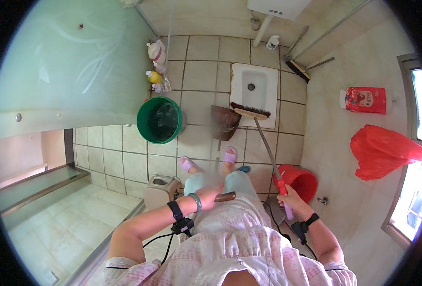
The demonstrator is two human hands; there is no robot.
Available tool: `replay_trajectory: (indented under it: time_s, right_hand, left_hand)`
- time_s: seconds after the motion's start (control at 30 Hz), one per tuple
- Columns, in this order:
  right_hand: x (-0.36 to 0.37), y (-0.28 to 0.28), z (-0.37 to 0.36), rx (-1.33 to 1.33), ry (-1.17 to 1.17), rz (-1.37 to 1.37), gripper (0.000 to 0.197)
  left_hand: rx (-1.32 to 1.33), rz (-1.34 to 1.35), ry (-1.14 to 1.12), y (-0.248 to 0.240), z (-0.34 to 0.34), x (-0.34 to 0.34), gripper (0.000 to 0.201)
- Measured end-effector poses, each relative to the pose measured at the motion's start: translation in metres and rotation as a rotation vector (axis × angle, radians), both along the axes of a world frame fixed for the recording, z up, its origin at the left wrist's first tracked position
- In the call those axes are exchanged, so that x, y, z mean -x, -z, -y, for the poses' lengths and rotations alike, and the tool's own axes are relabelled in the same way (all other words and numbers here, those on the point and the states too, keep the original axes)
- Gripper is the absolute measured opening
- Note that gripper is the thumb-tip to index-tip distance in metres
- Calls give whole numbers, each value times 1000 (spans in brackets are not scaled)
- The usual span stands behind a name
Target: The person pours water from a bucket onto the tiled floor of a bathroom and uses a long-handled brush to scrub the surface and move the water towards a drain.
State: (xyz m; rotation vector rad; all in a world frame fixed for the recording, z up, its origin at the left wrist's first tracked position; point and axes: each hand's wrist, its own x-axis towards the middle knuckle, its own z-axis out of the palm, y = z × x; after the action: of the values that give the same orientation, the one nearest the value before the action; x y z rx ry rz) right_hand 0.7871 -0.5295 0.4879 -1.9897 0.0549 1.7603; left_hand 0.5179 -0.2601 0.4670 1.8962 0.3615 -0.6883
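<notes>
My right hand (292, 199) is closed round the red and lilac grip of a long-handled broom (266, 143). Its dark bristles lie over the near edge of the white squat toilet (261, 88), against the rim of a brown dustpan (226, 123). Down at my left, my left hand (206, 196) is wrapped round the dustpan's handle, whose brown end sticks out past the fingers. A hazy smear covers part of that handle and hand. Whether anything lies inside the dustpan is hard to make out.
A green bucket (158, 120) holding water stands at the left, beside several bottles (155, 76). Close to my right hand is a red bucket (297, 183). A beige bin (161, 190) sits by my left forearm. Another brush (297, 71) leans in the far right corner.
</notes>
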Motion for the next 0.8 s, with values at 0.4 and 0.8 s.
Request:
replay_trajectory:
  time_s: [0.4,0.8]
  right_hand:
    - [-57,8,33,14,-421,369,67]
    - [-61,-18,44,51,-548,442,55]
  left_hand:
    - [-123,231,166,-9,-66,-19,17]
    - [-173,87,487,-25,-117,-60,30]
